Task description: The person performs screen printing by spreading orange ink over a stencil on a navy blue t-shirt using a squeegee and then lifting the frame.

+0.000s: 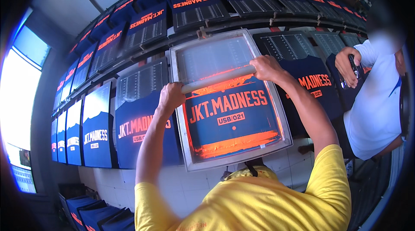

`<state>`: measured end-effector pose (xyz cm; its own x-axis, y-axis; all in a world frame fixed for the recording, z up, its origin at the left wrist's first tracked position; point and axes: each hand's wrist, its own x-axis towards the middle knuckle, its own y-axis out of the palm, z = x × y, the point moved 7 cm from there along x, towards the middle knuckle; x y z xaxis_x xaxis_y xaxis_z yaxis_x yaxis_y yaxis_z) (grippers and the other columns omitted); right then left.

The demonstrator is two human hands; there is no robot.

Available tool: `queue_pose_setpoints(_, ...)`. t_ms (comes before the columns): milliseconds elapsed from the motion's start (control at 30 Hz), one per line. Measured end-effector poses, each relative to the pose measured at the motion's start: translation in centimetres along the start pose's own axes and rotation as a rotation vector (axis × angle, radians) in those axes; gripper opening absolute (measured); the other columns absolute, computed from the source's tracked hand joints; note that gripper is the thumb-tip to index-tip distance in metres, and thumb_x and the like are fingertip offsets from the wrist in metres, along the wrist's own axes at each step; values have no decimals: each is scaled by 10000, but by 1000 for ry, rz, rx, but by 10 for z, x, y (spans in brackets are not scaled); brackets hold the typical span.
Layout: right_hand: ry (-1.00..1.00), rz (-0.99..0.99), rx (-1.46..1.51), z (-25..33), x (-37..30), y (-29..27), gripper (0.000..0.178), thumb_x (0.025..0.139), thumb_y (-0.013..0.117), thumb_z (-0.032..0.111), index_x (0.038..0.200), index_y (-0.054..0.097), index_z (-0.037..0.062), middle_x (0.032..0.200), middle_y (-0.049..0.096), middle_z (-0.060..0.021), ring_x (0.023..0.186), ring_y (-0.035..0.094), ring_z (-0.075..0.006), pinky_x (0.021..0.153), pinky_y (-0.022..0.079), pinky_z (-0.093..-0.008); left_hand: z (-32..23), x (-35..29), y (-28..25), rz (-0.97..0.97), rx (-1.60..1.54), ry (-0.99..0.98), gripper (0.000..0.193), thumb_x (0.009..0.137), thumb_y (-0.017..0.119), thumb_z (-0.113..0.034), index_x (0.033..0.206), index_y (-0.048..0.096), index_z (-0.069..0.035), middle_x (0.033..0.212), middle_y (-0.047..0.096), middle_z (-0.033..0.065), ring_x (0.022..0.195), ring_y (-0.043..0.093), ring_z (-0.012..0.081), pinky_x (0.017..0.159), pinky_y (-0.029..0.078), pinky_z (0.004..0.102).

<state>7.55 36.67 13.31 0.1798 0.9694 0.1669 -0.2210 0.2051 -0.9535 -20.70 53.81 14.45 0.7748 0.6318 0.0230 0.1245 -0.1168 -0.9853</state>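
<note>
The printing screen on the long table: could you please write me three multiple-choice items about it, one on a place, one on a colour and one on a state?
1. Where on the printing screen does the squeegee lie?
A. across its far half
B. along its near edge
C. off the frame, on a shirt

2. What colour is the ink on the mesh?
A. white
B. orange
C. green

3. How is the squeegee held?
A. by the left hand alone
B. by nobody
C. by both hands

Answers: 1 A, the bar crosses the screen above the lettering. 2 B, orange bands lie by the bar and near the front edge. 3 C, the left hand and right hand each grip one end.
</note>
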Motion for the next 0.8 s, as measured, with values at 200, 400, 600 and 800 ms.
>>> queue_pose_setpoints(200, -47, -97, -19, 19, -69, -4, 114, 718, 660, 49, 829, 640, 36, 819, 674, -151, 822, 678, -342, 723, 542, -461, -31, -63, -9, -140, -22, 93, 234, 705, 617, -40, 923, 697, -64, 864, 691, 150, 794, 680, 360, 740, 560, 454)
queue_pose_setpoints(400, -51, -112, 58, 60, -188, 26, 189, 674, 626, 28, 860, 602, 55, 844, 639, -80, 843, 654, -284, 675, 550, -414, -64, -174, 30, -115, -35, 158, 200, 659, 614, -11, 851, 630, -65, 871, 643, 92, 786, 673, 288, 638, 582, 398)
queue_pose_setpoints(600, -60, -197, 9, 91, -258, 57, 223, 659, 615, 9, 877, 589, 51, 930, 636, -67, 905, 638, -268, 759, 544, -387, -70, -247, 79, -53, -88, 71, 346, 660, 610, 25, 1000, 594, -36, 1033, 617, 110, 980, 640, 306, 750, 574, 412)
queue_pose_setpoints(800, -43, -129, 3, 106, -288, 71, 459, 602, 794, 126, 1003, 591, 32, 1129, 579, -103, 1095, 567, -292, 948, 478, -420, -84, -280, 98, -41, -70, 152, 571, 648, 614, 60, 1208, 504, 36, 1252, 497, 179, 1244, 478, 361, 1000, 463, 407)
